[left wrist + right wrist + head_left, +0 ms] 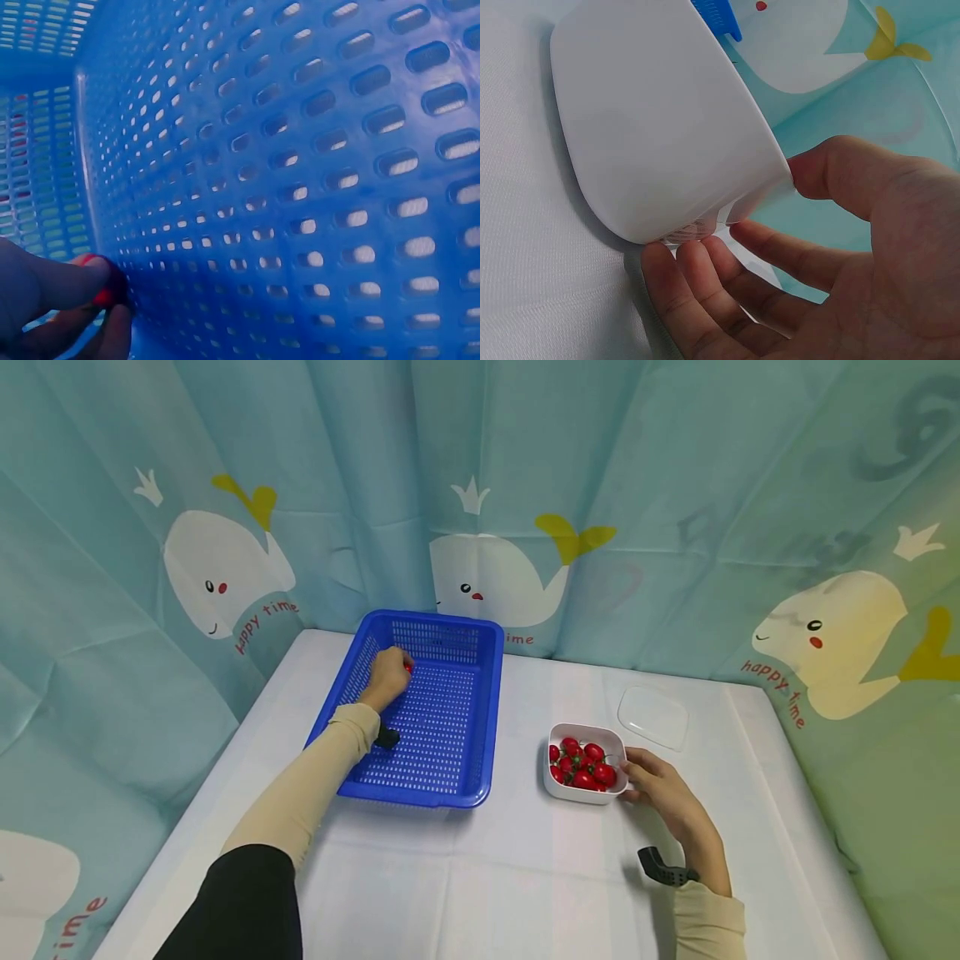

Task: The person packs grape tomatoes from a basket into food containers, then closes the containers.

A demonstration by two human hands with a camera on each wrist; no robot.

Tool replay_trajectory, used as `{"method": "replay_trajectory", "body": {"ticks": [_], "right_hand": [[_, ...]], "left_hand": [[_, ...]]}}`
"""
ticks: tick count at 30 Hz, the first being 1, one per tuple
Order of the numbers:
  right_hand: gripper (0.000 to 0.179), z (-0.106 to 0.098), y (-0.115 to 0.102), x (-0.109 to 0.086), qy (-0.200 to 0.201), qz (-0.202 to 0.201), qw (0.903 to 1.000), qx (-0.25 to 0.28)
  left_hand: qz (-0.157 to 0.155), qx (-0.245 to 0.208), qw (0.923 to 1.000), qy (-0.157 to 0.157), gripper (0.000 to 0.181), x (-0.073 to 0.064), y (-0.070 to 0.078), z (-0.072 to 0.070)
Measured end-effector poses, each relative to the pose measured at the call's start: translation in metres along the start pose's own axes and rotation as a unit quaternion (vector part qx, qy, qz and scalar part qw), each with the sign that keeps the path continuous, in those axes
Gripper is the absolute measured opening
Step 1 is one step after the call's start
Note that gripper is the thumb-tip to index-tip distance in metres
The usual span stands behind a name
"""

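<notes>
Deep in the far left part of a blue perforated basket (489, 718), my left hand (386, 677) pinches a small red cherry tomato (114, 283) between thumb and fingers. The tomato is close to the basket wall, and the fingers cover much of it. To the right, a white plastic box (577, 794) stands upright on the table, holding several red cherry tomatoes (583, 779) with green stems. My right hand (663, 789) holds that box at its right side, thumb at the rim and fingertips along the lower wall, as the right wrist view shows.
A clear lid (652, 718) lies flat on the white table cloth (480, 877), behind and right of the box. Behind the table hangs a teal curtain (360, 560) with whale prints, close to the basket's far edge.
</notes>
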State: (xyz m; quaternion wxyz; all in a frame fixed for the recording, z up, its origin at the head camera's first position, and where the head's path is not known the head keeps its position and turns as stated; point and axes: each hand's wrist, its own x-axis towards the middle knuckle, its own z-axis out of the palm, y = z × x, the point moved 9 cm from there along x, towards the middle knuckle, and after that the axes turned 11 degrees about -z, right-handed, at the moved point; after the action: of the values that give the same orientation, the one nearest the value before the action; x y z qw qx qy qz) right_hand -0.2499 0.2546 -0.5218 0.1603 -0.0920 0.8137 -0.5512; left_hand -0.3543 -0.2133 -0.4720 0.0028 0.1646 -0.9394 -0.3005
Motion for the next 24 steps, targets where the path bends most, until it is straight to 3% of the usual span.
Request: {"method": "replay_trajectory", "body": {"ticks": [10, 20, 24], "right_hand": [[0.058, -0.001, 0.001, 0.001, -0.001, -0.002, 1.0, -0.002], [0.058, -0.001, 0.0, 0.001, 0.001, -0.005, 1.0, 0.002], [0.058, -0.001, 0.001, 0.0, 0.001, -0.004, 1.0, 0.006]], "left_hand": [[0.061, -0.008, 0.9979, -0.021, 0.025, -0.013, 0.016, -0.01], [0.138, -0.027, 0.9887, -0.053, 0.024, -0.031, 0.046, -0.013], [0.154, -0.036, 0.9859, -0.055, 0.023, -0.043, 0.058, -0.019]]}}
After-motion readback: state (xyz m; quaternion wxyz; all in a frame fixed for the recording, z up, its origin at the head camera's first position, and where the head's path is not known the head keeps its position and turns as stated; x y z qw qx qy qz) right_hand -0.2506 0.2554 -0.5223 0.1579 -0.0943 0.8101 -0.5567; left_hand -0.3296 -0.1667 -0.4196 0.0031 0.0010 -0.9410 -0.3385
